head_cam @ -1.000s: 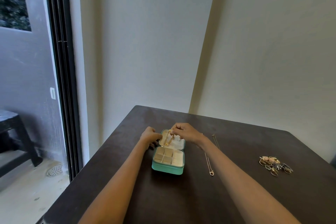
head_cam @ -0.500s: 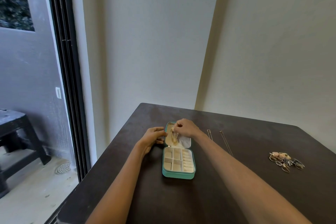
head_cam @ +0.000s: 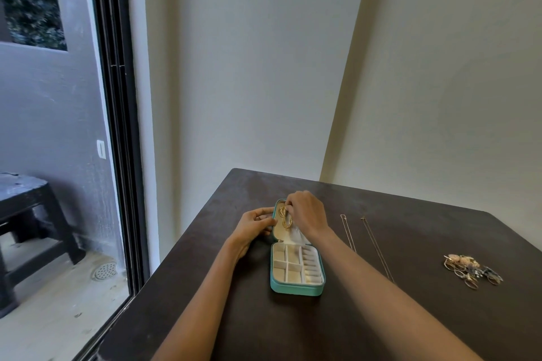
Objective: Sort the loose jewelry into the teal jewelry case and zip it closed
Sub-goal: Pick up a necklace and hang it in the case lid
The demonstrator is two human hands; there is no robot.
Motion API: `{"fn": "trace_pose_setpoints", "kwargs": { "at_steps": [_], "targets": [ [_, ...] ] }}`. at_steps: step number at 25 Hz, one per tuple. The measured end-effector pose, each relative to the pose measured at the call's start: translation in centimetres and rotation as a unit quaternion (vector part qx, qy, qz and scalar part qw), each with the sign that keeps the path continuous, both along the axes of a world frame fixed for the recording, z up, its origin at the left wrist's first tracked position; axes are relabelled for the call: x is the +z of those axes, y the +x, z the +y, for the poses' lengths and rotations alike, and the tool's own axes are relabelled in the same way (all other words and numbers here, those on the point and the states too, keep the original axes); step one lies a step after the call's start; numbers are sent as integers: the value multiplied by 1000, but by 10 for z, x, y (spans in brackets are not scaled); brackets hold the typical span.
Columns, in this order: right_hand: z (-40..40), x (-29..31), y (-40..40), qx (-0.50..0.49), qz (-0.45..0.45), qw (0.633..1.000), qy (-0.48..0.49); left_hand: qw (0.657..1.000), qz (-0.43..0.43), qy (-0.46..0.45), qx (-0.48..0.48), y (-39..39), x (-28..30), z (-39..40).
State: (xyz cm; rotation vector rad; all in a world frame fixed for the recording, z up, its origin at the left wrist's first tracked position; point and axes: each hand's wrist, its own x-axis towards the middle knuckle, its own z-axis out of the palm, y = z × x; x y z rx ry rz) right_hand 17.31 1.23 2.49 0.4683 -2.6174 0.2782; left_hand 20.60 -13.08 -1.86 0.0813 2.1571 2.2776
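While the left hand [head_cam: 254, 224] grips the open teal zip case [head_cam: 296, 287] lid, the right hand [head_cam: 305, 214], pinching the gold chain [head_cam: 285, 218], should seat it fully inside the lid.

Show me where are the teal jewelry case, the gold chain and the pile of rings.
teal jewelry case [head_cam: 296, 290]: head view, front outer wall.
gold chain [head_cam: 285, 218]: head view, looped middle.
pile of rings [head_cam: 469, 271]: head view, centre of heap.

Since a second ago the case [head_cam: 296, 269] has been turned lengthwise on the table, and the right hand [head_cam: 308, 211] has brought the gold chain [head_cam: 285, 217] further into the lid.
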Motion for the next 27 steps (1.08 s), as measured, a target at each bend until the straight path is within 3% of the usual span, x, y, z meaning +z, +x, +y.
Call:
{"fn": "trace_pose_setpoints", "kwargs": {
  "at_steps": [14, 19, 27],
  "targets": [
    [9, -1, 9, 42, 134, 986, 92, 999, 44, 31, 8, 6, -6, 1],
    [4, 5, 13, 67, 164, 981, 84, 999, 45, 19, 2, 8, -3, 3],
    [10, 1, 8, 78, 138, 987, 38, 999, 48, 11, 1, 8, -4, 3]
  ]
}}
